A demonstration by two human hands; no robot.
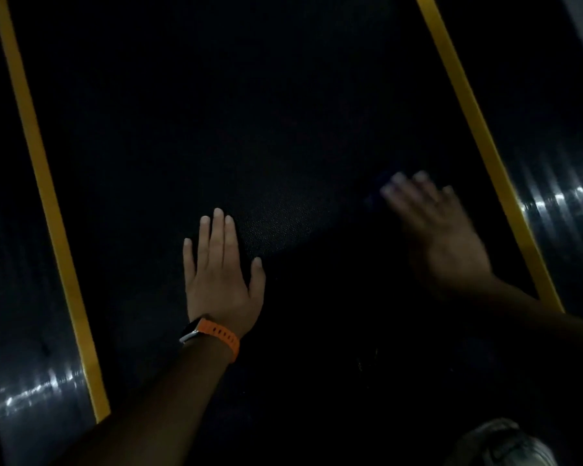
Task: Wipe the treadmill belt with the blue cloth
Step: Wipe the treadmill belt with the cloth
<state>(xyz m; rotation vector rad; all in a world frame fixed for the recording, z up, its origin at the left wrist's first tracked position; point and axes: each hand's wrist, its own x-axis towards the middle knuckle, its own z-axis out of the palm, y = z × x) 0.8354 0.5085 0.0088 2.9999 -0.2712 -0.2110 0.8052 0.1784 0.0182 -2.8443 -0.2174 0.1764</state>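
Observation:
The black treadmill belt (249,129) fills the middle of the dim view. My left hand (221,274), with an orange watch strap on the wrist, lies flat on the belt, fingers spread and holding nothing. My right hand (441,227) is blurred by motion near the belt's right side. It presses down on the blue cloth (379,193). Only a faint dark-blue edge of the cloth shows beyond the fingertips; the rest is hidden under the hand.
Yellow stripes run along the belt's left edge (48,203) and right edge (482,136). Dark ribbed side rails with light glints lie outside them on the left (31,391) and right (559,200). A pale blurred object (505,445) sits at the bottom right.

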